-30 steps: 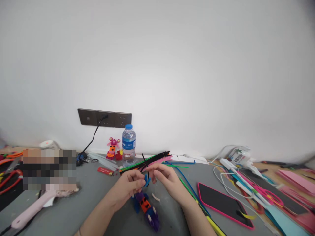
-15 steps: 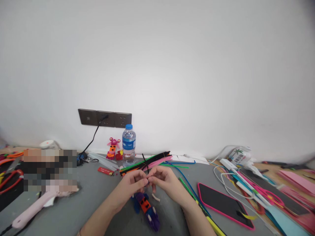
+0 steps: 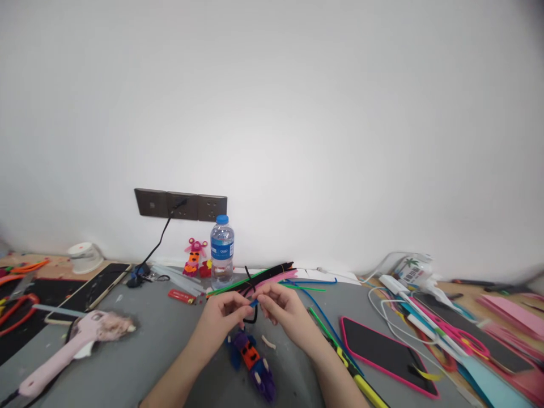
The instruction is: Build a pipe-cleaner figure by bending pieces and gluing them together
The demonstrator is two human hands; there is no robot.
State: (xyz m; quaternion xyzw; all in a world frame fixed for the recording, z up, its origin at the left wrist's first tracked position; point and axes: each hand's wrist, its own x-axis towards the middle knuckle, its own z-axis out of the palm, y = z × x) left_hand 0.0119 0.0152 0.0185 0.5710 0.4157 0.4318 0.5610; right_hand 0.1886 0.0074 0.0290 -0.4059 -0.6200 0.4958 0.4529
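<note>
My left hand and my right hand meet at the fingertips above the table, both closed in a pinch. Between them shows a small blue piece, possibly a bit of pipe cleaner. A bent black pipe cleaner loops just under the fingers; whether it is held or lies behind, I cannot tell. Below the hands lies a purple and orange pipe-cleaner figure with blue parts. A short off-white piece rests beside it, under my right hand.
A water bottle and a small pink and orange figure stand by the wall. Pipe cleaners lie behind my hands. A pink glue gun is at left; a pink-edged phone, yellow-handled tool and pink scissors at right.
The blue piece and black loop now show between and below my fingers. My right hand has shifted slightly, uncovering the off-white piece. A pixelated patch over the left side is gone.
</note>
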